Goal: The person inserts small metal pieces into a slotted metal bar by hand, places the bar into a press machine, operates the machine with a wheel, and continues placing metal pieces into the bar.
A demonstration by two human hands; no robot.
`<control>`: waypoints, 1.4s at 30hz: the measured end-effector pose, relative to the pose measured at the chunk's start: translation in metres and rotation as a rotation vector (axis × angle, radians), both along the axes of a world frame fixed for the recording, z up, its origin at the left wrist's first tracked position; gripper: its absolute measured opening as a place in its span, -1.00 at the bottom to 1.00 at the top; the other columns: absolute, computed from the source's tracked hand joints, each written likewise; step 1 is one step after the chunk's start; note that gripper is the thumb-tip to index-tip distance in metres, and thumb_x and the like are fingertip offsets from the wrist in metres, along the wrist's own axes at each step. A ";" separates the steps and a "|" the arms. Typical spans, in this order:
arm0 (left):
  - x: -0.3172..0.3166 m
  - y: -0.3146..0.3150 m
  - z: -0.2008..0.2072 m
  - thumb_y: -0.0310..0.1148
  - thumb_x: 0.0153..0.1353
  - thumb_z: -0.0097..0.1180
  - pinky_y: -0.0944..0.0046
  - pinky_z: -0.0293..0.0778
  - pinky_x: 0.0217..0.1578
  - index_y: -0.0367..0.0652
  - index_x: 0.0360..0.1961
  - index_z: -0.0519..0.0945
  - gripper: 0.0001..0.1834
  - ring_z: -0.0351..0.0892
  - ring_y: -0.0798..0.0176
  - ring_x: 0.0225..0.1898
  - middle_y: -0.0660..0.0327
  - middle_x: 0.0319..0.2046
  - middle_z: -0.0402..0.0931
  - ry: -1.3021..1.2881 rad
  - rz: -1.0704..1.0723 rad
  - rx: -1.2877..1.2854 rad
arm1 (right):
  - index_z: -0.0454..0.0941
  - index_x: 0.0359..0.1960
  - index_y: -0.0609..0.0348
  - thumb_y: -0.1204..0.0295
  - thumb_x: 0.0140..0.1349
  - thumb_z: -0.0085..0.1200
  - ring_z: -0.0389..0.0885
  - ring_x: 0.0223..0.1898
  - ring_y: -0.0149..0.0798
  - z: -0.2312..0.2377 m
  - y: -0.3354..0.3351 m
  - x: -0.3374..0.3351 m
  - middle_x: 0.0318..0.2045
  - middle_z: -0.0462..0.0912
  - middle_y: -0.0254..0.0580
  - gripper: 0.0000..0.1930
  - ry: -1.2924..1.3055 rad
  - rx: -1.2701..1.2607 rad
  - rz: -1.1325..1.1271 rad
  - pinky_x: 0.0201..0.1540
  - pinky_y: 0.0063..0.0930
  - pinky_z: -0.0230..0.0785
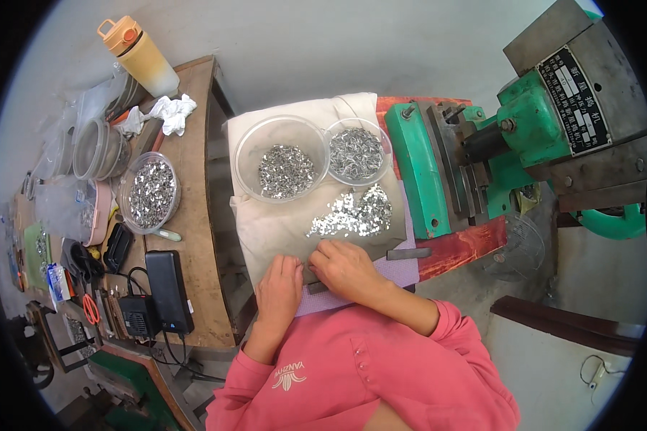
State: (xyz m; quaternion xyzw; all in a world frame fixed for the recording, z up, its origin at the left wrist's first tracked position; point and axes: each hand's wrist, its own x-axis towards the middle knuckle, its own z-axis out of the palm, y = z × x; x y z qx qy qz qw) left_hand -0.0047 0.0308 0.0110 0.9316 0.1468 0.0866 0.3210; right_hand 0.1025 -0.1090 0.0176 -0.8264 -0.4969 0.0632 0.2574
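My left hand (280,287) is closed at the near edge of a beige cloth (250,223), its fingers pressed together. Close beside it, my right hand (343,270) curls its fingers down onto the cloth. Anything between the fingertips of either hand is too small or hidden to make out. Just beyond my right hand spreads a loose pile of small shiny metal pieces (354,214). A short dark metal bar (316,287) lies under my right wrist, and another flat bar (408,253) lies to its right.
Two clear round tubs, a larger one (246,179) and a smaller one (328,169), hold metal pieces at the back. A green press (420,172) stands right. On the wooden side table (201,287) are a tub of pieces (151,190), a black power bank (169,291) and a bottle (147,65).
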 end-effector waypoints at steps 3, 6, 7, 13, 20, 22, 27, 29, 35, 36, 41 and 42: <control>-0.002 0.000 -0.001 -0.48 0.24 0.18 -0.02 0.46 -0.36 -0.20 -0.26 0.48 -0.88 0.55 -0.14 -0.32 0.07 -0.32 0.46 -0.013 0.006 -0.006 | 0.55 -0.39 0.11 0.41 0.12 0.22 0.59 -0.32 -0.11 -0.001 -0.001 -0.003 -0.40 0.49 -0.20 -0.89 0.017 0.019 -0.025 -0.25 -0.23 0.47; -0.003 0.000 0.000 -0.48 0.24 0.18 -0.02 0.46 -0.36 -0.20 -0.25 0.47 -0.87 0.55 -0.14 -0.31 0.06 -0.32 0.46 -0.004 0.006 -0.003 | 0.55 -0.39 0.12 0.40 0.13 0.22 0.59 -0.33 -0.10 -0.002 -0.002 -0.004 -0.41 0.49 -0.19 -0.89 0.028 0.031 -0.047 -0.26 -0.23 0.48; -0.003 0.000 0.001 -0.48 0.24 0.18 -0.02 0.46 -0.36 -0.20 -0.25 0.47 -0.87 0.55 -0.14 -0.31 0.06 -0.32 0.46 -0.004 0.005 -0.003 | 0.55 -0.39 0.12 0.40 0.13 0.22 0.59 -0.34 -0.11 -0.002 -0.002 -0.004 -0.41 0.49 -0.19 -0.89 0.021 0.030 -0.052 -0.26 -0.22 0.48; -0.005 0.000 0.000 -0.48 0.24 0.18 -0.03 0.46 -0.36 -0.20 -0.25 0.46 -0.87 0.55 -0.15 -0.30 0.06 -0.32 0.46 0.019 0.015 0.019 | 0.52 -0.42 0.11 0.39 0.15 0.19 0.58 -0.34 -0.13 0.002 0.000 -0.008 -0.41 0.49 -0.19 -0.88 -0.040 -0.051 -0.045 -0.26 -0.23 0.48; -0.007 0.003 0.002 -0.48 0.26 0.15 -0.04 0.44 -0.33 -0.22 -0.24 0.46 -0.87 0.54 -0.16 -0.30 0.03 -0.32 0.46 0.018 0.053 -0.071 | 0.51 -0.42 0.11 0.41 0.13 0.21 0.58 -0.33 -0.13 0.005 0.001 -0.011 -0.41 0.48 -0.21 -0.88 -0.030 -0.039 -0.069 -0.27 -0.24 0.48; -0.008 0.003 0.001 -0.48 0.26 0.15 -0.03 0.44 -0.32 -0.22 -0.24 0.46 -0.88 0.54 -0.17 -0.31 0.03 -0.32 0.45 0.019 0.061 -0.094 | 0.50 -0.42 0.12 0.42 0.11 0.21 0.58 -0.33 -0.13 0.004 0.001 -0.012 -0.41 0.48 -0.20 -0.87 0.001 -0.014 -0.095 -0.27 -0.24 0.48; -0.008 0.004 0.000 -0.42 0.26 0.17 -0.04 0.47 -0.31 -0.18 -0.24 0.44 -0.85 0.56 -0.13 -0.27 0.06 -0.31 0.46 0.053 0.061 -0.092 | 0.50 -0.40 0.12 0.44 0.12 0.20 0.59 -0.32 -0.10 0.003 0.003 -0.013 -0.40 0.48 -0.18 -0.89 -0.011 -0.053 -0.076 -0.28 -0.20 0.49; -0.009 0.004 0.000 -0.43 0.26 0.17 -0.04 0.46 -0.31 -0.19 -0.24 0.44 -0.85 0.56 -0.13 -0.27 0.06 -0.31 0.46 0.049 0.062 -0.104 | 0.51 -0.39 0.11 0.45 0.11 0.19 0.59 -0.32 -0.09 0.003 0.003 -0.014 -0.40 0.48 -0.17 -0.90 -0.023 -0.069 -0.068 -0.28 -0.18 0.49; -0.011 0.001 0.004 -0.44 0.25 0.19 -0.03 0.45 -0.36 -0.18 -0.23 0.45 -0.84 0.55 -0.13 -0.33 0.06 -0.33 0.46 -0.052 0.091 -0.192 | 0.51 -0.31 0.18 0.45 0.26 0.15 0.64 -0.24 -0.14 0.019 0.001 -0.008 -0.31 0.56 -0.17 -0.91 0.252 -0.036 -0.094 -0.23 -0.27 0.51; -0.011 -0.002 0.007 -0.43 0.25 0.20 -0.01 0.45 -0.38 -0.17 -0.23 0.45 -0.83 0.55 -0.11 -0.35 0.08 -0.34 0.46 -0.126 0.085 -0.220 | 0.50 -0.28 0.20 0.46 0.32 0.10 0.66 -0.22 -0.18 0.024 0.000 -0.005 -0.27 0.58 -0.12 -0.92 0.582 0.020 -0.183 -0.20 -0.31 0.52; 0.010 -0.018 0.027 -0.41 0.24 0.22 0.12 0.47 -0.42 -0.13 -0.23 0.51 -0.86 0.55 0.06 -0.40 0.19 -0.38 0.47 -0.360 -0.034 -0.077 | 0.48 -0.12 0.17 0.41 0.49 -0.03 0.65 -0.13 -0.35 0.006 -0.007 0.003 -0.10 0.61 -0.22 -0.89 2.015 0.635 -0.378 -0.08 -0.47 0.55; 0.016 -0.019 0.029 -0.41 0.23 0.21 0.15 0.47 -0.41 -0.13 -0.25 0.52 -0.88 0.55 0.10 -0.39 0.20 -0.37 0.46 -0.372 -0.104 -0.025 | 0.49 -0.12 0.17 0.44 0.48 -0.03 0.64 -0.10 -0.33 0.007 -0.007 0.003 -0.10 0.61 -0.20 -0.91 2.079 0.668 -0.456 -0.01 -0.44 0.54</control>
